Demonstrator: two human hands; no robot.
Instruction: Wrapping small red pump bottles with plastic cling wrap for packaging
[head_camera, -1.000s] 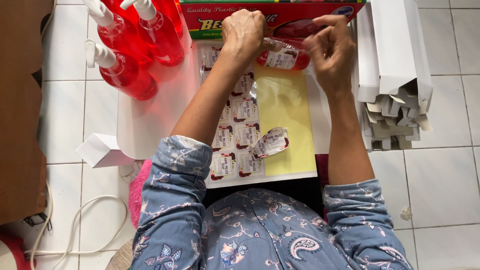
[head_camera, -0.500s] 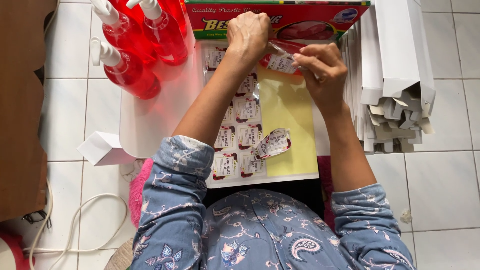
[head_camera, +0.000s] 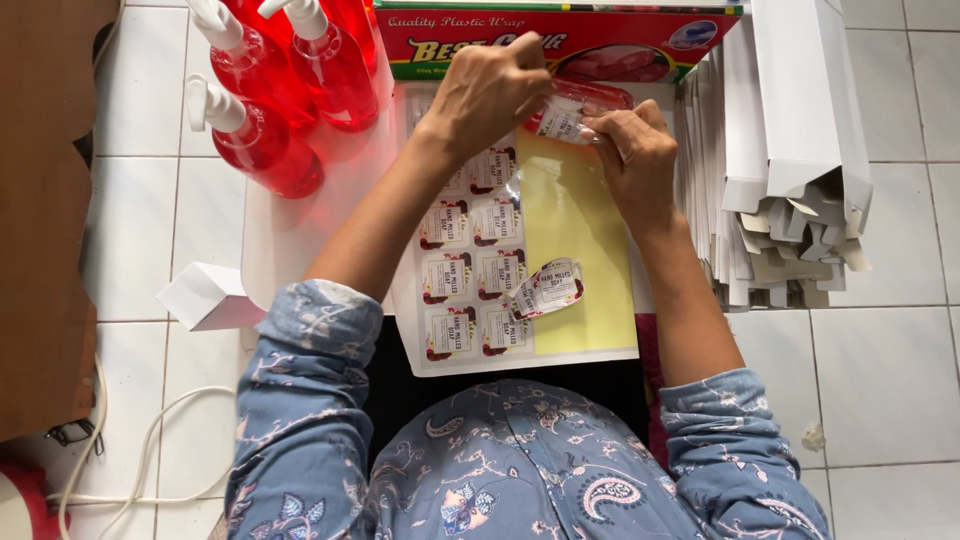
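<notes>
**Two hands on one small bottle**

Both my left hand and right hand pinch a small red bottle above the sticker sheet. Its label could crease if my fingertips slip. A white board on tiled floor serves as table.

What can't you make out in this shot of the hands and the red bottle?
Head view only:
- Red bottle between both hands: mostly covered by left hand and right hand.
- Each hand's grip: fingertips hidden.
- Pump bottles: tops cut off by the edge.
- Label sheet: partly under the left forearm.
</notes>
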